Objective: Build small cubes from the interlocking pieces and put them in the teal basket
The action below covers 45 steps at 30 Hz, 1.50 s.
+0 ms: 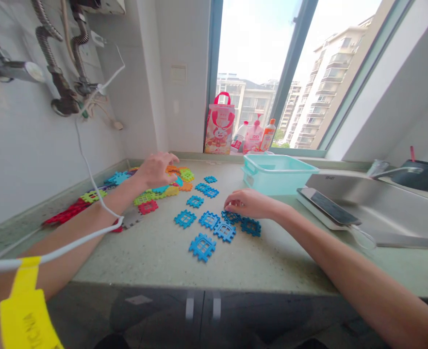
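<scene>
My left hand (159, 169) hovers over a heap of mixed building tiles at the back left, its fingers stretched forward and apart. Orange tiles (187, 186), a lime-green tile (187, 174) and a red tile (148, 207) lie about it. My right hand (246, 202) has its fingers curled down on a blue building tile (231, 217) with a window-like grid, partly covered by them. Close by are more blue tiles, one right of it (251, 226) and one in front (224, 231). Several others spread across the middle of the counter, the nearest tile (202, 247) by the front.
A turquoise plastic tub (279, 172) stands behind my right hand. A phone (325, 206) rests on a white box beside the steel sink (381, 208). Bottles (254, 136) and a pink bag (219, 128) line the windowsill. A white cable (83, 242) crosses my left forearm.
</scene>
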### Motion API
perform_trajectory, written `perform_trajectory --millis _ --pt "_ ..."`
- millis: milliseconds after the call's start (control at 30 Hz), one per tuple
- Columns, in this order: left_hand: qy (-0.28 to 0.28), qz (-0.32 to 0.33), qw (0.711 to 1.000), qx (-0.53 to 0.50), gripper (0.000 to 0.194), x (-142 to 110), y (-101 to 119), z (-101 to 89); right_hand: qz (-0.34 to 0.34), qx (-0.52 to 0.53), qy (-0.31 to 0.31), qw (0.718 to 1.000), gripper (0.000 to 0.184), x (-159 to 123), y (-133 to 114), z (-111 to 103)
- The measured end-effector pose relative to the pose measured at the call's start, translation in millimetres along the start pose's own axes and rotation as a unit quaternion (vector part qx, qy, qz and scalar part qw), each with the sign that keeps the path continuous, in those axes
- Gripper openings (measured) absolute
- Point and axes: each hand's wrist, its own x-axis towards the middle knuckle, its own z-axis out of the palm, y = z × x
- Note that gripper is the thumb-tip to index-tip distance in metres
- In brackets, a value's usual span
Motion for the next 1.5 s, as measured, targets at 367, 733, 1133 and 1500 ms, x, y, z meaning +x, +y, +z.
perform_trajectory --millis 367,733,1133,1500 --pt "-0.100 0.118 0.988 0.005 0.034 -8 43 44.4 -0.001 0.017 0.059 0.998 0.026 0 5 1" --pt "-0.152 0.143 0.977 -0.041 0.042 -11 56 56.8 -0.041 0.058 0.108 0.992 0.045 12 31 23" --pt "-0.153 0.185 0.962 -0.128 0.043 -15 79 43.5 0.019 0.090 0.111 0.990 0.036 9 39 19" --pt "-0.114 0.172 0.972 -0.114 0.048 -14 111 9.8 0.029 0.029 0.110 0.993 0.031 8 35 15"
